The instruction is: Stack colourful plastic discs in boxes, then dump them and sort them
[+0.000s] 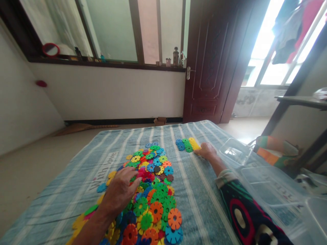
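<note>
A long heap of colourful plastic snowflake discs (pixel 158 194) lies on the striped cloth. My left hand (pixel 121 185) rests over the left side of this heap, fingers stretched out beside pink-red discs (pixel 146 175). Farther off to the right, discs are laid in short rows by colour: blue discs (pixel 180 145), green discs (pixel 187 145) and yellow discs (pixel 193 142). At the near end of the yellow row, my right hand (pixel 206 150) has its fingers curled down on a yellow disc; its fingertips are partly hidden.
Clear plastic boxes (pixel 270 185) and a smaller clear container (pixel 236 152) stand along the right side. The striped cloth (pixel 194 190) bears printed lettering at left. Beyond its far edge are a small cardboard box (pixel 160 121) and a brown door (pixel 212 61).
</note>
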{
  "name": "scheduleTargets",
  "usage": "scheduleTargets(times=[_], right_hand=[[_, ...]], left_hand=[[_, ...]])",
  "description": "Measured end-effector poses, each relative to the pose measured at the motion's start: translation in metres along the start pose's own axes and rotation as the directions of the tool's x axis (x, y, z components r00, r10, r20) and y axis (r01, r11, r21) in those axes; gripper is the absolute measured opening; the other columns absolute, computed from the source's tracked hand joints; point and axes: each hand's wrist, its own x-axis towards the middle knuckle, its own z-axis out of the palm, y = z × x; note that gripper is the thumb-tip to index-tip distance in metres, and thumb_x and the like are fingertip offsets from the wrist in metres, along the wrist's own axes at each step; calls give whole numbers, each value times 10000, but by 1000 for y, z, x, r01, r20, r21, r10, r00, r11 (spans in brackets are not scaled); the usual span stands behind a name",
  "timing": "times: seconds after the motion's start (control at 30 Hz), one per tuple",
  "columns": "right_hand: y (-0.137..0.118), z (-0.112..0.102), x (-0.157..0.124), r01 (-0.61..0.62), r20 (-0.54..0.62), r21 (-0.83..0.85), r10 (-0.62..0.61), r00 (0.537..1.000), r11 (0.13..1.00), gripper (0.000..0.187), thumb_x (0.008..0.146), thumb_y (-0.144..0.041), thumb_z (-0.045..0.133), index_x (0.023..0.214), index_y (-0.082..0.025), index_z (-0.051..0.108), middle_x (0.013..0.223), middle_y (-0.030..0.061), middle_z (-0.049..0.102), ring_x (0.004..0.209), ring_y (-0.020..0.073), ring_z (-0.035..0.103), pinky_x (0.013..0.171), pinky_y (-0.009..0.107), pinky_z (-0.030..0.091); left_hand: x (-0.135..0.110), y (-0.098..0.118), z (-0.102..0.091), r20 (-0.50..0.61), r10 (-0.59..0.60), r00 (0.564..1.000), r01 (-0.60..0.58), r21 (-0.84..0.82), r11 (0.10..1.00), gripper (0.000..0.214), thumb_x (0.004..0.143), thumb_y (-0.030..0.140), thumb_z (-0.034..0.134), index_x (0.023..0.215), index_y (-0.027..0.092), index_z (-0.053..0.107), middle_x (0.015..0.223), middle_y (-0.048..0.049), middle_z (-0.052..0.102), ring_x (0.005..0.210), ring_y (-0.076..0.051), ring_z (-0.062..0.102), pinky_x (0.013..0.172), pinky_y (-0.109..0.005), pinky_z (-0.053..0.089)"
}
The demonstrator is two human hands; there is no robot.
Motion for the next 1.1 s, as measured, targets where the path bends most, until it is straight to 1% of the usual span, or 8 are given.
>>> scheduleTargets(times=[0.27,0.4,0.67,0.8,1.1], right_hand=[[-2,0,-2,-14,8,4,14,1000,1000,526,731,-513,606,1055,-112,702,1043,194,695,981,303,656,692,305,483],[-3,0,-3,-30,2,2,30,1000,1000,516,749,-505,591,1065,-112,701,1064,200,688,1004,309,649,708,313,488],[-6,3,-3,-45,-7,16,45,999,999,525,759,-527,586,1069,-120,702,1077,199,686,1025,307,646,737,321,492],[-6,4,-3,-47,-18,20,48,999,999,540,768,-538,573,1088,-120,696,1088,204,683,1031,307,644,746,325,494],[-2,7,1,-45,-10,23,45,999,999,530,760,-537,587,1071,-125,704,1074,194,690,1013,297,650,716,304,487]], left_hand=[[0,4,-2,34,-8,999,8,9,1000,393,819,431,456,866,171,746,1055,-143,720,1061,-280,640,953,-406,495],[0,4,-2,28,-7,1000,7,2,1000,406,820,440,447,865,168,746,1054,-149,719,1057,-288,641,949,-420,497],[-2,1,1,24,-27,999,27,-9,1000,355,803,425,480,866,194,742,1067,-119,722,1061,-283,640,954,-413,497],[-3,2,1,39,-32,999,32,3,999,347,805,422,492,884,195,743,1082,-123,717,1077,-276,634,963,-403,490],[-2,3,0,64,-35,997,36,-10,999,361,811,403,476,892,171,741,1081,-145,711,1085,-283,627,970,-424,481]])
